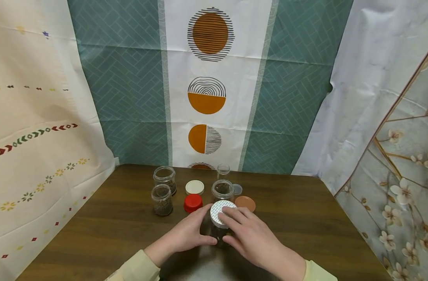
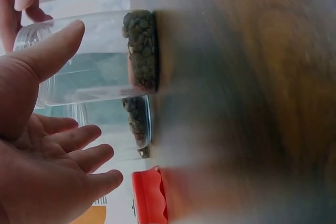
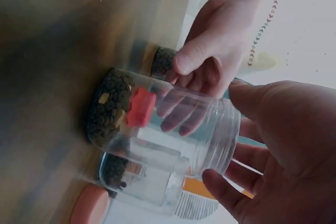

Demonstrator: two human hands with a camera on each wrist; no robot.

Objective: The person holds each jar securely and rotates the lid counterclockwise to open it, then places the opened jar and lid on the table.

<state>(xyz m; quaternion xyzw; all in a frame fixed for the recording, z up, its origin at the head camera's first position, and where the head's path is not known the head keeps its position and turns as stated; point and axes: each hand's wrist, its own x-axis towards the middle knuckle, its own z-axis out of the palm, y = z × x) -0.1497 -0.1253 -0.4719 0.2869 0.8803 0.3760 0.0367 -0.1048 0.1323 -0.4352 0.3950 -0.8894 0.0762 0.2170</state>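
A clear jar [image 3: 173, 124] stands upright on the table between both hands, with small dark pebble-like pieces [image 2: 142, 48] at its bottom. Across its mouth lies a white disc with a pale blue pattern [image 1: 219, 210], apparently a seal. My right hand [image 1: 250, 234] spans the jar's top, its fingers over the disc and its thumb by the rim. Along the jar's left side is my left hand [image 1: 189, 232], thumb in front and fingers loosely extended beside it; whether it touches the glass I cannot tell. A red lid [image 1: 193, 203] lies just beyond the left hand.
Two open jars with dark contents stand at the left, a shorter one [image 1: 162, 201] and one behind [image 1: 164, 175]. Behind the sealed jar are another open jar [image 1: 222, 188] and a small clear one [image 1: 223, 169]. A cream lid [image 1: 194, 187], an orange lid [image 1: 246, 203] and a grey lid [image 1: 237, 189] lie nearby.
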